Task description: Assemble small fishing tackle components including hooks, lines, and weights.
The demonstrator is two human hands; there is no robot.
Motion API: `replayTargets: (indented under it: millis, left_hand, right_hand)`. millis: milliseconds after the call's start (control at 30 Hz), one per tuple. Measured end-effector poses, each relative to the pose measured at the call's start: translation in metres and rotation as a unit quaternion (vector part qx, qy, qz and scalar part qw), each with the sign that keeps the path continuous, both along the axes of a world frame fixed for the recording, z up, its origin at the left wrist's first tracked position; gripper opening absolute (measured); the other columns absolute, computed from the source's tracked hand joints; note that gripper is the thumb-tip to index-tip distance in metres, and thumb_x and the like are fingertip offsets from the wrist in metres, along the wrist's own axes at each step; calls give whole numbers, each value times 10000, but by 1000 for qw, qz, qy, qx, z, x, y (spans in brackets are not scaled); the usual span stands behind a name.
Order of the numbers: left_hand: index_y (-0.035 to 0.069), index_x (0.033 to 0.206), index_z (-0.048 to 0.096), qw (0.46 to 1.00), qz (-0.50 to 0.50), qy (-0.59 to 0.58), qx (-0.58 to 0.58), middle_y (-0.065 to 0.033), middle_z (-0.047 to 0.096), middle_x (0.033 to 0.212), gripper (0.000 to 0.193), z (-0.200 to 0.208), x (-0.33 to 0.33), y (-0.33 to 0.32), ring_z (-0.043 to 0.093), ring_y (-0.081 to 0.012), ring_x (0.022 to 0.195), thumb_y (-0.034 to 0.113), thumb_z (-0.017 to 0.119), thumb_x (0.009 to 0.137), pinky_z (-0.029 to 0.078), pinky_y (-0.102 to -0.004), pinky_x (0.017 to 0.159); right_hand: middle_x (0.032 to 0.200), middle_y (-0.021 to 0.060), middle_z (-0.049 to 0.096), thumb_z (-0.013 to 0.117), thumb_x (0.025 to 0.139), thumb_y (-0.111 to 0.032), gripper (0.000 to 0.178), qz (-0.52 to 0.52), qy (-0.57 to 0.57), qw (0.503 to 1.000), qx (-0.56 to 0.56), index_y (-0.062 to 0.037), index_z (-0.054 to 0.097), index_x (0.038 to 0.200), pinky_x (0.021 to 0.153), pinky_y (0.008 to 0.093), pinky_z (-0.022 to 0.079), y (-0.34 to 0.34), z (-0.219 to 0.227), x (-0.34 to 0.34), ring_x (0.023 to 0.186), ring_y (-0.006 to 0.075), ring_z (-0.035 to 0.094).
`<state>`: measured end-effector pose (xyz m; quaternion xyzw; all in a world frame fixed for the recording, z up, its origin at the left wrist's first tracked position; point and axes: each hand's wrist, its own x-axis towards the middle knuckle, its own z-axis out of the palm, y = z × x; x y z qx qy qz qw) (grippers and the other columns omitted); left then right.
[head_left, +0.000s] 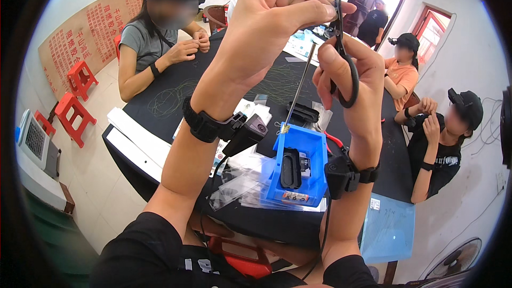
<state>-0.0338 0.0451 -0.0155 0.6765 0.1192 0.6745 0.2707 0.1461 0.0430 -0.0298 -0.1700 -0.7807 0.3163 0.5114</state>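
Note:
My left hand (269, 21) is raised above the table, thumb and fingers pinched together at the scissors' blades. What it pinches, if anything, is too small to make out. In my right hand (358, 74) is a pair of black-handled scissors (350, 88), held upright with the blades pointing up and a finger loop around the lower fingers. The blade tips reach up beside my left thumb. Below both hands stands a blue plastic bin (273, 186) with a black oblong case (290, 168) inside. A thin metal rod (302, 86) rises at a slant from the bin's far edge.
Clear plastic sleeves (234, 189) lie around the bin on the black-covered table (213, 69). Green thin strands (173, 98) spread across the far side. Long white strips (136, 144) lie at the left edge, a blue translucent folder (389, 229) at the right. Several people sit around.

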Motion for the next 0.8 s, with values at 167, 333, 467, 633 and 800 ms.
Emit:
replayTargets:
  millis: [167,333,467,633,800]
  left_hand:
    - [1,1002,726,1000,10,1,-14,-280,731,1224,111,-2,0,2,728,-273,1175,89,660,997,559,-313,1046]
    - [-36,989,759,1000,0,-30,-7,-157,761,1012,143,-2,1,4,722,-172,975,94,747,930,558,-272,915]
    - [-14,1028,722,1000,29,12,-1,-295,731,1202,123,-1,0,2,736,-283,1160,87,656,1001,570,-322,1037]
    - [-16,1009,733,1000,5,6,7,-289,734,1199,121,-1,-2,1,738,-282,1152,83,666,993,574,-318,1029]
    - [-24,1015,746,1000,-8,0,8,-278,737,1204,130,0,-6,5,741,-275,1143,83,679,984,575,-332,1037]
  right_hand:
    - [516,22,584,649,1042,-434,436,19,4,1000,23,-21,647,904,417,181,284,1,-1,0,428,61,542]
    - [518,26,591,658,1036,-449,445,25,6,999,23,-26,643,897,409,179,283,2,-2,0,426,59,545]
    - [536,7,597,820,935,-346,355,49,33,998,-23,-7,717,905,424,211,322,3,-1,2,410,75,537]
    - [508,-7,577,827,936,-297,320,27,22,999,-16,3,719,913,417,207,299,5,-1,2,403,60,523]
    - [503,-14,570,834,931,-264,299,-5,13,1000,-4,8,714,906,421,204,289,6,-2,2,405,47,507]
